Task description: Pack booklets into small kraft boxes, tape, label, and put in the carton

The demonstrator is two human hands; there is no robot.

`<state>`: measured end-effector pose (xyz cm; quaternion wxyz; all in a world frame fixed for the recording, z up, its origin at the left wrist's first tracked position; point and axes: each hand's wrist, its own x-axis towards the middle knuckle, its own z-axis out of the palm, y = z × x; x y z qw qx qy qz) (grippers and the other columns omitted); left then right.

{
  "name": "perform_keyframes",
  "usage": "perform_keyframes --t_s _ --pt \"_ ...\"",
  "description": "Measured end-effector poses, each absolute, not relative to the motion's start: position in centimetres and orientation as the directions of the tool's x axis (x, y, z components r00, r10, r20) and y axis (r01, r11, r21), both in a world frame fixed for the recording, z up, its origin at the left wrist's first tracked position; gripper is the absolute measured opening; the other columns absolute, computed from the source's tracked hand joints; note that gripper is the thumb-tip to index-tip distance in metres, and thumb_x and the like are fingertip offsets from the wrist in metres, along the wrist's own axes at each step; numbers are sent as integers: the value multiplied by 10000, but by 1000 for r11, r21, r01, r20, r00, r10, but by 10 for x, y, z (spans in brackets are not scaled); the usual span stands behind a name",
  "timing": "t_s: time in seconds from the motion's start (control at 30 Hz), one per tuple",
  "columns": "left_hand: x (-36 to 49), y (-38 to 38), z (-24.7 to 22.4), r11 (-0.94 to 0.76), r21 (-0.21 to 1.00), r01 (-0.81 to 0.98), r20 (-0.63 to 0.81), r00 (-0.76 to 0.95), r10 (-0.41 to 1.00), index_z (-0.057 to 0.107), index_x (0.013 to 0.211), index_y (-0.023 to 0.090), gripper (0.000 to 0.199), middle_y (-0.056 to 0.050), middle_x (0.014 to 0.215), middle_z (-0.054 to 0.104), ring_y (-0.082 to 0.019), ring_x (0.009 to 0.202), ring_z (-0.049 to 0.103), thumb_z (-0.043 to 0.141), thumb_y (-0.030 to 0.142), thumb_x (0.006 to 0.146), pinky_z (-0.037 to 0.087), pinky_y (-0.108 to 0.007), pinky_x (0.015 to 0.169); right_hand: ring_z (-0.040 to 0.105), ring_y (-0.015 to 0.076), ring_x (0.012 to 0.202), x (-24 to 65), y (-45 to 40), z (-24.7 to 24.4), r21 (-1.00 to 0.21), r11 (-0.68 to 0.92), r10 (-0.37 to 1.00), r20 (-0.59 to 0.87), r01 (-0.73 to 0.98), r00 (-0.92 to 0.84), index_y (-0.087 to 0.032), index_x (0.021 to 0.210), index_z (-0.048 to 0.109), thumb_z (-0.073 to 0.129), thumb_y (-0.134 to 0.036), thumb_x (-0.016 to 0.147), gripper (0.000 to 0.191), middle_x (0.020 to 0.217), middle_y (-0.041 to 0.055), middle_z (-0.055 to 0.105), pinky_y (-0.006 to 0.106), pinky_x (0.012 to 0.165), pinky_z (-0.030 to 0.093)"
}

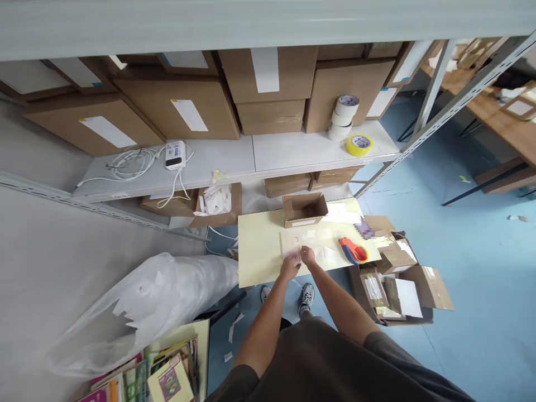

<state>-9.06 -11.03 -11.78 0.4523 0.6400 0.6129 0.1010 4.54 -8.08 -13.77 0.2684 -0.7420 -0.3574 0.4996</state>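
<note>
On the pale yellow table (pixel 253 251) lies a thin, whitish packet (pixel 288 241) with a small dark mark; whether it is paper or clear plastic I cannot make out. My left hand (pixel 290 268) is closed on its near edge, where a pinkish patch shows. Beside it, my right hand (pixel 307 256) pinches at the packet's right edge, its fingertips partly hidden. An open cardboard box (pixel 305 220) stands just beyond. To the right, clear plastic bags (pixel 325 254) lie flat near a red and blue tape dispenser (pixel 354 251).
White papers (pixel 341 213) and a blurred purple item (pixel 364 229) lie at the table's right. A shelf (pixel 288 153) holds cartons, tape rolls (pixel 344 117) and a power strip (pixel 175 154). Boxes (pixel 402 296) stand on the right floor; bubble wrap (pixel 180 290) and books (pixel 167 379) are left.
</note>
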Motion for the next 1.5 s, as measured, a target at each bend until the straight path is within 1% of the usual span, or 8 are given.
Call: perform_keyframes --t_s 0.1,0.2,0.37,0.5,0.83,1.0,1.2,1.5 --pt "-82 -120 -123 90 595 798 -486 268 832 697 1322 224 532 -150 1600 483 -383 1522 356 733 151 797 322 -497 1231 661 301 1260 65 -87 -137 -728 -560 828 -499 395 254 -193 1228 733 573 -266 806 457 1319 128 729 444 1127 477" --pt "-80 -127 -123 71 574 816 -481 266 835 651 1387 238 596 -150 1638 427 -395 1546 303 710 134 803 288 -521 1244 600 278 1362 65 -92 -135 -696 -406 881 -471 592 51 -224 1336 693 564 -214 845 508 1426 82 676 427 1177 445" --pt "-100 -122 -122 63 707 705 -383 306 872 755 1142 242 374 -126 1378 675 -289 1416 504 645 77 824 367 -398 1193 595 302 1373 44 -95 -135 -637 -276 834 -531 720 -150 -242 1297 717 551 -127 876 467 1419 86 683 424 1133 480" --pt "-128 -104 -128 344 713 611 -413 -31 910 720 1211 208 400 -122 1358 695 -248 1324 594 576 82 861 437 -352 1117 624 318 1340 33 -101 -140 -598 -312 829 -551 738 -95 -226 1367 673 541 -136 884 508 1549 97 570 450 1137 476" --pt "-178 -77 -127 607 661 441 -581 -211 786 725 876 184 95 -74 885 798 -205 846 750 743 217 789 548 -255 721 639 304 1296 -16 -100 -142 -799 -417 842 -519 432 -147 -214 1285 731 601 -252 841 464 1338 93 729 463 1096 498" --pt "-149 -78 -114 465 727 505 -477 -117 871 689 975 206 208 -49 927 778 -198 878 725 767 245 786 523 -270 798 703 290 1156 -14 -99 -142 -865 -476 845 -500 158 -190 -214 1205 756 603 -292 825 418 1200 78 785 461 1027 531" --pt "-93 -77 -124 414 639 649 -501 -58 864 681 1124 200 377 -141 1226 702 -260 1106 678 804 306 784 475 -309 927 666 313 1234 51 -106 -144 -794 -584 807 -545 169 226 -194 1182 759 606 -409 808 458 1289 144 742 467 1038 530" --pt "-120 -82 -141 392 764 513 -460 8 888 744 1162 173 325 -124 1223 741 -218 1161 671 602 118 875 466 -287 1013 593 352 1331 44 -104 -144 -770 -632 774 -632 88 24 -211 1159 789 764 -420 739 470 1336 117 724 496 1131 441"
